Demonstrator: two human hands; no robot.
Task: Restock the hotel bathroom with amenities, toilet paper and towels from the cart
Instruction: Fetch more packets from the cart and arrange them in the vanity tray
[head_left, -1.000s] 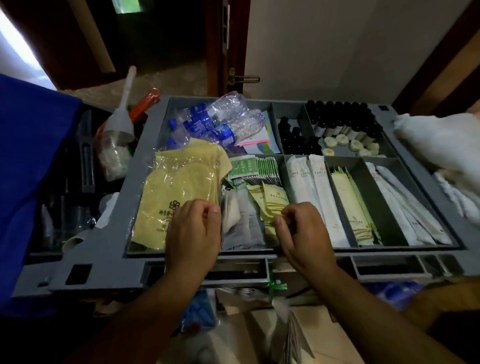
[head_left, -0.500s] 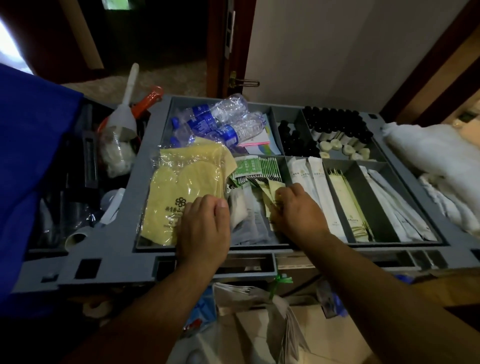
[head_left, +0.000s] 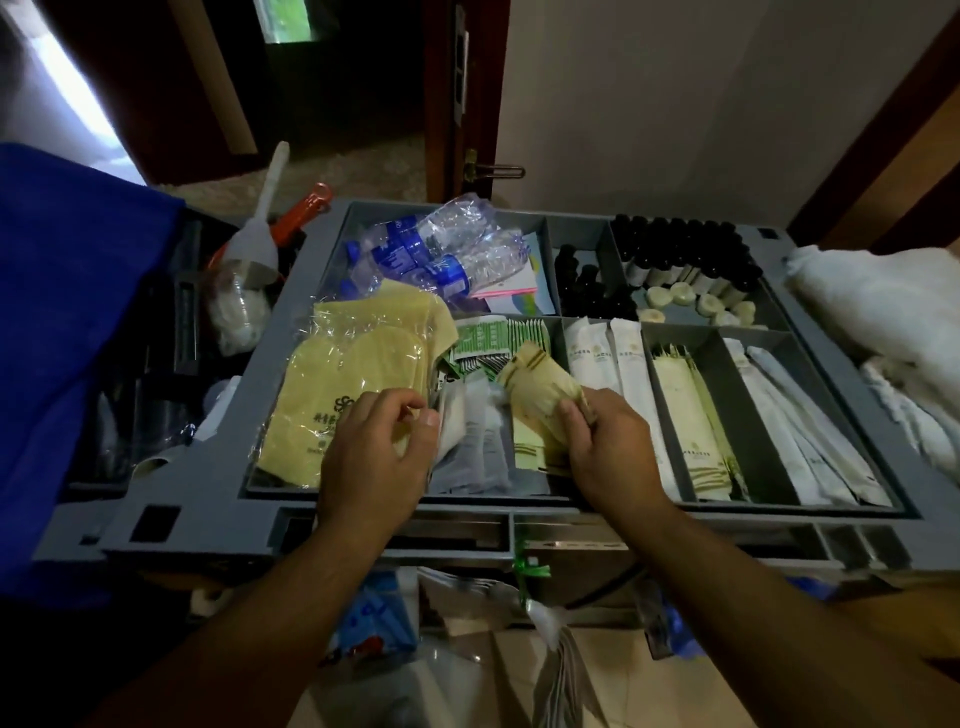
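Through the head view, I judged the step to be picking amenities from the grey plastic compartment tray (head_left: 753, 512) on the cart. The right hand (head_left: 608, 447) was curled round a bundle of pale yellow paper sachets (head_left: 540, 389), raised just above the middle compartment; their number I could not tell. The left hand (head_left: 374, 457), fingers curled, pinched the edge of a frosted clear plastic packet (head_left: 454, 423) beside the cellophane-wrapped yellow slippers (head_left: 343, 379). Next, both picks would need lifting clear without spilling neighbours. I counted two long white sachets (head_left: 602, 353) and at least two clear water bottles (head_left: 441, 254).
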